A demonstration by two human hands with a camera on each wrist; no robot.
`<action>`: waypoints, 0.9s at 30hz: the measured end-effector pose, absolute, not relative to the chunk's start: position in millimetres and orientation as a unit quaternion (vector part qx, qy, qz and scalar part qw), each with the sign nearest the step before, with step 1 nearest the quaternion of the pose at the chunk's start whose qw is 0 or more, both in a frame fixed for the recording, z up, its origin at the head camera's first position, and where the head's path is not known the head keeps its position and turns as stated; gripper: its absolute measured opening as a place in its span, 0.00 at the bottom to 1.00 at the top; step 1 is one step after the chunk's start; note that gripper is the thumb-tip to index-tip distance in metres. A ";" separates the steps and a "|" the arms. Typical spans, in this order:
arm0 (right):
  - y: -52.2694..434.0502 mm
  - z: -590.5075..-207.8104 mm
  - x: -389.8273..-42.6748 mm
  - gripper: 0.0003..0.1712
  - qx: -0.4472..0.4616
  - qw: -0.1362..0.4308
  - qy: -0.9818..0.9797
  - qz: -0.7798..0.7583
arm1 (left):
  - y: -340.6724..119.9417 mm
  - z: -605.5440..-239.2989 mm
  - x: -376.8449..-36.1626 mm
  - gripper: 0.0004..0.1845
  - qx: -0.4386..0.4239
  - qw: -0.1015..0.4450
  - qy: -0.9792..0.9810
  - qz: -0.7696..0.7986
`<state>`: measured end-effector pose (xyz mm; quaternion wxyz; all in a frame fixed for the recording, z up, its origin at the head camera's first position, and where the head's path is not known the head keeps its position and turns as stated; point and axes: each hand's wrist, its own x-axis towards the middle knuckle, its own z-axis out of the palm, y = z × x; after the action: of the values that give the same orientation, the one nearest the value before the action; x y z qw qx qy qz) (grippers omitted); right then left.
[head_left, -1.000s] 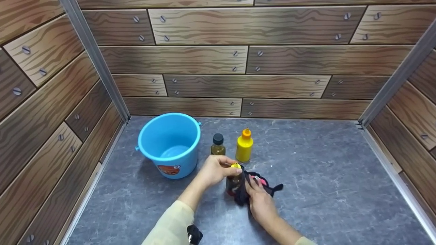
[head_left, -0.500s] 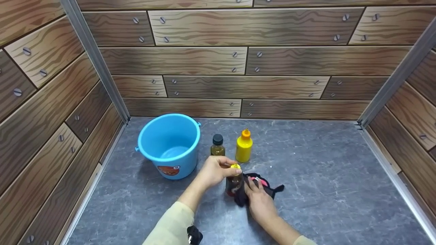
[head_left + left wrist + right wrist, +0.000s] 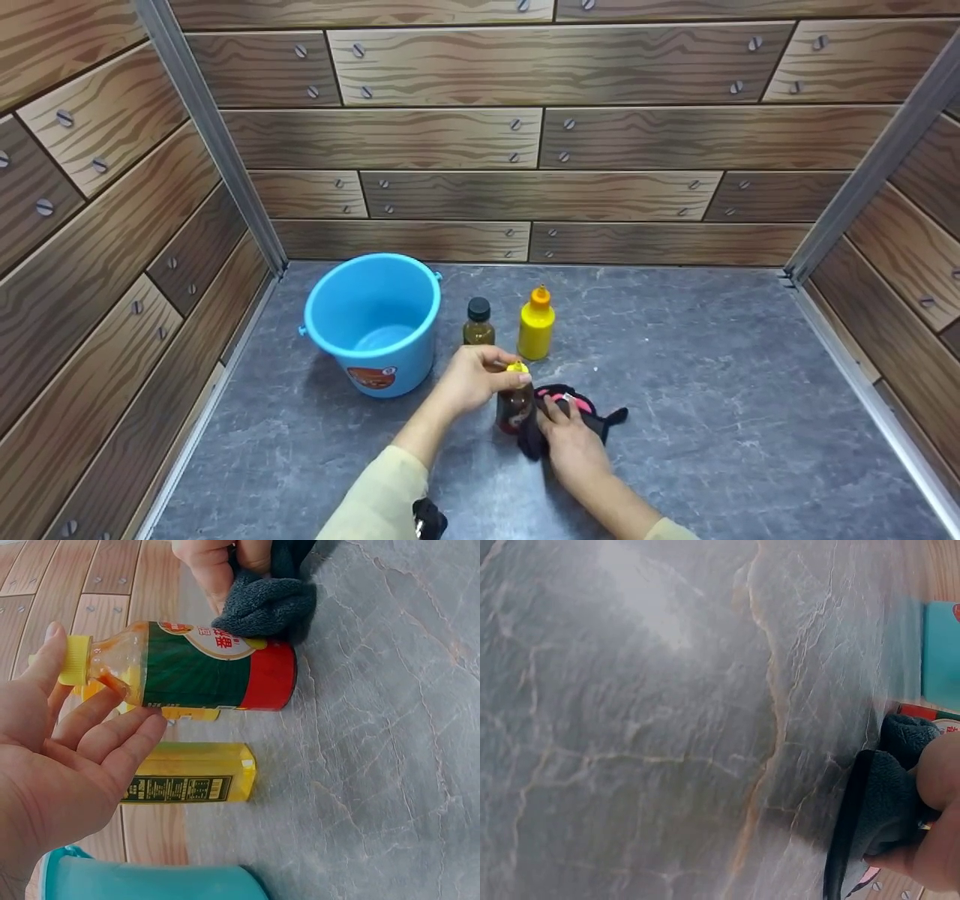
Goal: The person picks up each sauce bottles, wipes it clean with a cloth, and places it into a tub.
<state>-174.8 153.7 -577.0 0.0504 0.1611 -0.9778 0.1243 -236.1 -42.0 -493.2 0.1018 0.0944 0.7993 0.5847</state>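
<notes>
- Small clear plastic bottle [image 3: 514, 405], yellow cap, green-and-red label, upright on grey tabletop [image 3: 712, 390].
- Left hand [image 3: 471, 377]: fingers pinch cap.
- Right hand [image 3: 571, 442]: fingers clamp dark grey cloth [image 3: 534, 435] against bottle.

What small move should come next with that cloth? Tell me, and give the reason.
Probably slide the dark cloth further round the bottle. The right hand presses it against only one side of the label, while the left hand steadies the bottle upright by its yellow cap.

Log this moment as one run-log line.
left hand: holds yellow-capped bottle by cap | right hand: presses dark cloth against bottle | bucket: left
</notes>
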 end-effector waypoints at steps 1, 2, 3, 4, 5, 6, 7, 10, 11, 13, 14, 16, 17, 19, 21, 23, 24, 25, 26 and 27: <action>153.9 -577.1 -174.5 0.27 0.160 0.048 -0.978 0.123 | -41.9 -493.1 -235.9 0.15 0.095 0.101 0.799 0.585; 154.2 -577.2 -174.2 0.27 0.160 0.045 -0.979 0.121 | -41.8 -493.1 -235.8 0.15 0.095 0.101 0.799 0.585; 154.6 -577.3 -173.8 0.27 0.160 0.044 -0.979 0.121 | -41.8 -493.3 -235.6 0.15 0.096 0.102 0.799 0.585; 155.2 -577.6 -172.7 0.26 0.163 0.050 -0.978 0.123 | -41.8 -493.0 -235.5 0.15 0.096 0.102 0.799 0.585; 155.9 -578.1 -171.7 0.25 0.167 0.055 -0.977 0.124 | -41.8 -492.7 -235.3 0.14 0.095 0.103 0.799 0.585; 156.5 -578.2 -170.6 0.24 0.170 0.059 -0.976 0.124 | -41.9 -492.4 -235.1 0.13 0.094 0.104 0.799 0.585; 157.1 -578.6 -169.7 0.24 0.173 0.062 -0.975 0.124 | -41.9 -492.0 -234.9 0.13 0.093 0.105 0.799 0.584; 159.3 -579.4 -167.7 0.24 0.179 0.069 -0.974 0.124 | -41.8 -491.5 -234.2 0.12 0.093 0.103 0.799 0.586; 160.1 -579.4 -167.4 0.24 0.180 0.066 -0.974 0.124 | -41.7 -491.6 -234.0 0.12 0.094 0.103 0.798 0.586; 162.5 -578.9 -166.2 0.26 0.182 0.065 -0.972 0.131 | -41.7 -491.6 -233.5 0.12 0.096 0.100 0.797 0.588; 164.1 -578.6 -165.2 0.26 0.184 0.065 -0.971 0.139 | -41.7 -491.8 -233.3 0.12 0.097 0.099 0.797 0.588; 168.8 -578.1 -162.5 0.27 0.189 0.076 -0.964 0.169 | -41.7 -491.7 -233.1 0.12 0.100 0.099 0.796 0.589; 171.5 -577.5 -161.2 0.27 0.193 0.083 -0.959 0.191 | -41.7 -491.6 -233.1 0.12 0.101 0.098 0.797 0.588; 176.9 -576.1 -158.9 0.29 0.195 0.094 -0.947 0.239 | -41.8 -491.4 -232.8 0.12 0.103 0.099 0.798 0.585; 182.1 -574.9 -156.9 0.32 0.194 0.104 -0.933 0.285 | -41.8 -491.0 -232.5 0.12 0.104 0.099 0.800 0.583; 186.3 -573.1 -155.5 0.34 0.187 0.114 -0.921 0.321 | -41.8 -490.9 -232.1 0.12 0.106 0.102 0.801 0.580; 188.3 -572.2 -154.5 0.35 0.181 0.121 -0.917 0.333 | -41.6 -491.0 -232.0 0.11 0.108 0.106 0.799 0.582; 190.0 -571.2 -153.9 0.36 0.176 0.130 -0.914 0.343 | -41.3 -491.3 -231.9 0.11 0.110 0.110 0.798 0.583; 191.5 -570.0 -153.3 0.36 0.170 0.141 -0.909 0.352 | -41.0 -491.3 -231.8 0.11 0.112 0.115 0.795 0.585; 192.9 -568.6 -152.8 0.37 0.164 0.152 -0.906 0.358 | -40.7 -491.3 -231.5 0.10 0.116 0.119 0.792 0.587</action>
<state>-152.8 192.9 -568.6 0.1521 0.1639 -0.9064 0.3583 -231.5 -40.7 -491.3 0.1191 0.1160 0.7923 0.5870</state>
